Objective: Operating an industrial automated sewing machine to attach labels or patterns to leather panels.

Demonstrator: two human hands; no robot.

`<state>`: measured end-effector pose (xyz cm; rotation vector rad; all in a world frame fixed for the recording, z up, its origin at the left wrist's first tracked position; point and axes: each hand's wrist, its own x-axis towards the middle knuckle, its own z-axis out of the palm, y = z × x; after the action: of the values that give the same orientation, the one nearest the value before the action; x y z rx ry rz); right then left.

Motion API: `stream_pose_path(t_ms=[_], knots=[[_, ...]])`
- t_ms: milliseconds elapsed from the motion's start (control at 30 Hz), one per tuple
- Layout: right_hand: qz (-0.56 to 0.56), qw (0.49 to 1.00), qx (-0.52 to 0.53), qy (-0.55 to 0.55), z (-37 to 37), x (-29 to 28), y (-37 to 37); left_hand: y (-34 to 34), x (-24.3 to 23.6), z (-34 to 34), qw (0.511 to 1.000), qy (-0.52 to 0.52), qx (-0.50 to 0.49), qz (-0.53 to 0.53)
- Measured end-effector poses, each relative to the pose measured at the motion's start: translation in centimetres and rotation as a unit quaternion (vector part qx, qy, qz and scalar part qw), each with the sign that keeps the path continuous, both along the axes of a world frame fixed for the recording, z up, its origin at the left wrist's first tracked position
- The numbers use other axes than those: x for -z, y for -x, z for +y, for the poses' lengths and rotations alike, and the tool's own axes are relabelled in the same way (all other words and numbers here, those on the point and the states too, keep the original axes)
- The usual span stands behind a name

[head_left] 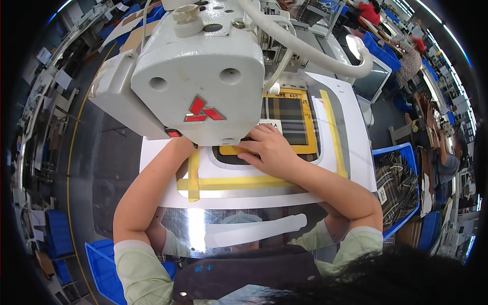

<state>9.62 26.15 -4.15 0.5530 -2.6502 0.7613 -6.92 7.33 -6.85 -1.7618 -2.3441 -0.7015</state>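
My right hand [274, 151] rests on a yellow frame [305, 149] and the dark plaid fabric [290, 112] around it, fingers apart and stretched to the left. Its fingertips lie beside a small white label piece [275, 124]. My left forearm [155, 173] reaches up under the head of a large white sewing machine [203, 76]; the machine hides the left hand's fingers. Frame and fabric lie within a rounded opening in a white sheet [239, 199], edged with yellow tape [244, 183].
A shiny metal plate [198, 231] fronts the white sheet. Plaid pieces fill a blue bin [410, 152] on the right; another blue bin [101, 269] stands at lower left. A monitor [373, 79] stands at back right. Other people [368, 15] work farther off.
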Motion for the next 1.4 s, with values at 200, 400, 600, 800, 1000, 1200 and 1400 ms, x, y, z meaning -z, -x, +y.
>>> stream_pose_path(t_ms=[200,400,600,800,1000,1200,1400], knots=[[0.006,1.0,-0.003,0.001,-0.1,-0.2,0.0,0.2,0.2,-0.4,1.0,0.007,-0.004,0.003],[0.031,0.999,-0.007,-0.017,0.1,0.1,0.1,0.4,0.3,-0.6,1.0,0.014,-0.002,0.004],[0.012,1.0,-0.003,-0.014,-0.6,-0.3,-0.5,0.5,0.3,-0.7,1.0,0.029,0.005,0.001],[-0.022,1.0,-0.015,0.001,-1.0,-2.0,-0.9,1.6,0.2,-1.1,0.992,-0.003,0.025,-0.12],[-0.026,0.999,0.013,-0.016,0.5,-3.7,3.0,2.3,-0.8,-2.2,0.987,-0.011,-0.011,-0.159],[-0.041,0.994,0.007,-0.098,0.9,-4.6,4.7,2.2,-1.8,-2.4,0.978,-0.017,-0.055,-0.202],[-0.029,0.998,0.007,-0.06,0.7,-4.9,4.9,1.6,-3.7,-2.4,0.995,-0.009,-0.089,-0.052]])
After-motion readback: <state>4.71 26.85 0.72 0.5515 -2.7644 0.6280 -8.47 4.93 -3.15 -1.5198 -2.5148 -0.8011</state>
